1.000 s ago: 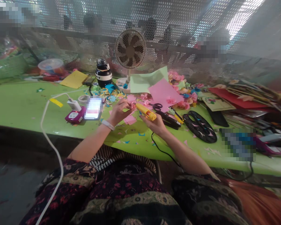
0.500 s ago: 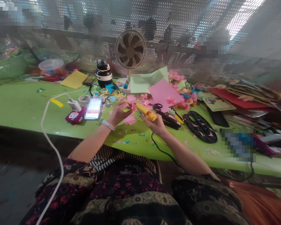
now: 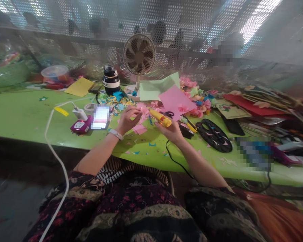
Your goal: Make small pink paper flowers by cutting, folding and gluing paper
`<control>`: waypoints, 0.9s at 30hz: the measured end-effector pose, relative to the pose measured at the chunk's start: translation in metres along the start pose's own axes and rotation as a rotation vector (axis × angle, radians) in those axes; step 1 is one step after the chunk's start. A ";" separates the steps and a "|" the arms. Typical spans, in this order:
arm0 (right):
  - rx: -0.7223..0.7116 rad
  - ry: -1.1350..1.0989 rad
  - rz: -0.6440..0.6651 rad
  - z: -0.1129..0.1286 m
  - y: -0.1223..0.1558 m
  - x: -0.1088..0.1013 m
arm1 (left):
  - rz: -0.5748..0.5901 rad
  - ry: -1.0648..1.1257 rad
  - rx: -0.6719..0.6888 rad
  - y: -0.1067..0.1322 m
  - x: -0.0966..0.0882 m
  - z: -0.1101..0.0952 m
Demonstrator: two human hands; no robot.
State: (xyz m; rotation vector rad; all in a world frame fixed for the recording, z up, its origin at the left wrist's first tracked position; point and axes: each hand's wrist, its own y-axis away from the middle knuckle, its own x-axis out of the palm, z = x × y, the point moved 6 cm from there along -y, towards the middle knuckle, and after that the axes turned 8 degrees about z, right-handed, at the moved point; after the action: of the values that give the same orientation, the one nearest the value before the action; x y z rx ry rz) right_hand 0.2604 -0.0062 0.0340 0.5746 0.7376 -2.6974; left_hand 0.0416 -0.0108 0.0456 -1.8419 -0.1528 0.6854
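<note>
In my right hand (image 3: 171,131) is a yellow glue gun (image 3: 160,117), its narrow end pointing up and to the left. A black cord (image 3: 169,153) runs down from below this hand past the table's front edge. My left hand (image 3: 128,119) is closed in a pinch on a small pink paper piece (image 3: 143,108), just left of the gun's tip; the gun and the paper look apart. Beneath, a stack of pink paper squares (image 3: 139,129) lies on the green table. Dark-handled scissors (image 3: 169,114) rest behind the gun.
Behind my hands stand a fan (image 3: 139,55) and a black bottle (image 3: 111,80). A lit phone (image 3: 100,117) and a purple socket box (image 3: 80,125) lie left. Rightward are paper flowers (image 3: 189,84) and a black oval tray (image 3: 214,135). A white cable (image 3: 50,144) hangs over the edge.
My right hand has drawn the glue gun slightly right, away from the pink paper. The left hand stays nearly in place, with its fingers a little more extended.
</note>
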 end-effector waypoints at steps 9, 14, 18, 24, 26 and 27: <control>0.095 0.175 -0.512 0.005 0.035 -0.132 | 0.033 0.003 -0.109 0.000 0.000 0.007; 0.630 0.829 -0.251 -0.039 0.082 -0.195 | -0.002 0.017 -0.138 0.001 -0.001 0.008; 0.783 1.037 -0.135 -0.069 0.100 -0.212 | 0.017 0.012 -0.140 0.001 0.001 0.010; 0.759 1.052 0.020 -0.098 0.099 -0.202 | -0.022 0.031 -0.195 0.004 -0.002 0.019; 0.764 1.035 0.077 -0.099 0.100 -0.202 | -0.043 0.027 -0.227 0.005 -0.003 0.023; 0.768 1.034 0.098 -0.097 0.100 -0.202 | -0.049 0.025 -0.238 0.005 -0.003 0.024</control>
State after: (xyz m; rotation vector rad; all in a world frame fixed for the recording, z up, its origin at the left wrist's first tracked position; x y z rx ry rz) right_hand 0.5044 -0.0044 0.0056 2.1644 -0.2279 -2.3694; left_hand 0.0256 0.0058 0.0368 -2.0656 -0.2721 0.6313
